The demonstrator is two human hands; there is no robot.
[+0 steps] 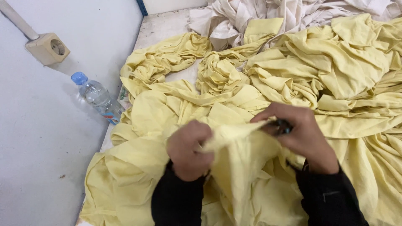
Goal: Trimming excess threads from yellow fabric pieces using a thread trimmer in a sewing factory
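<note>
- Left hand (189,150): fingers curled tight into a fist, a bunched fold of the pale yellow garment (240,167) gripped inside it; knuckles turned toward the camera.
- Right hand (302,138): fingers bent and pressed together, a small dark tool (281,127) pinched between thumb and fingertips; the tool's kind cannot be told, as only a short dark part with a bluish glint is seen.
- The tool's tip is held against the upper edge of the garment, just beside the left fist.
- Garment between the hands: thin, soft, pale yellow cloth, pulled taut across the top and hanging in long vertical folds below, toward the black sleeves (331,196).
- The held piece is located low at centre, on top of a heap of like yellow garments (343,71), all crumpled and heavily creased.
- Behind the heap, at the far edge, a pile of off-white cloth (268,12) is noted.
- The worn white table (157,27) is seen bare only at its far left corner.
- Left of the heap: a clear plastic water bottle (97,97) with a blue cap, tilted against the white wall.
- A beige wall socket (47,48) is fixed higher on the wall.
</note>
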